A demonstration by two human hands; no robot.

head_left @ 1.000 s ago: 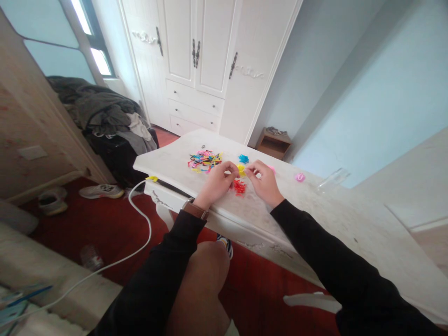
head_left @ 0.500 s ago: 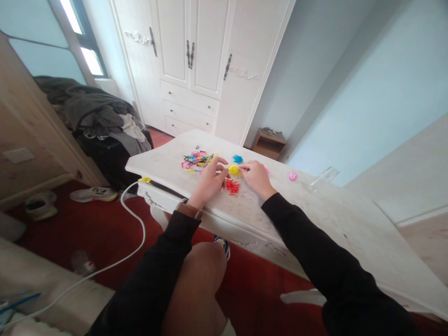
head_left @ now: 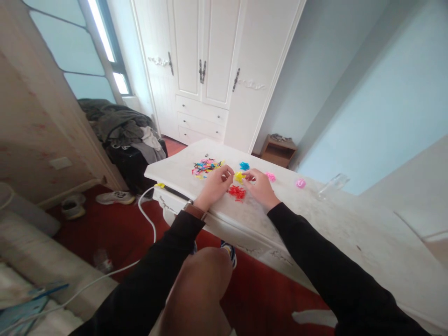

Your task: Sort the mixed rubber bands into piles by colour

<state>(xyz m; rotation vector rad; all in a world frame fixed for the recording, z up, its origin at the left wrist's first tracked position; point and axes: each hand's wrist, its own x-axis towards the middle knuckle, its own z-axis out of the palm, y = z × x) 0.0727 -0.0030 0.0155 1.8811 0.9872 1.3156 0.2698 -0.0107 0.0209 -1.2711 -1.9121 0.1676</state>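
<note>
Small thin coloured pieces, too small to name, lie sorted by colour on the white table [head_left: 287, 210]. My left hand [head_left: 217, 184] is just right of and in front of the mixed-colour heap [head_left: 206, 167], its fingers curled together above the tabletop. Whatever may be between its fingertips cannot be seen. My right hand [head_left: 259, 185] has its thumb and fingertips pinched at the right edge of the yellow pile [head_left: 239, 177], hiding what they hold. A red pile [head_left: 237, 192] lies between the hands, nearer me. Behind the yellow one sits a blue pile [head_left: 244, 165].
Right of my right hand lie a pink pile [head_left: 270, 177] and a round pink item [head_left: 300, 183]. Further right is a clear container [head_left: 334, 185]. A white cable [head_left: 154, 224] hangs by the table's left end. A wardrobe [head_left: 213, 70] stands behind.
The view has shifted, so the scene sits further right and lower. My left fingers, spread before, have drawn together. My right hand stays at the yellow pile, and the pink pile shows more fully.
</note>
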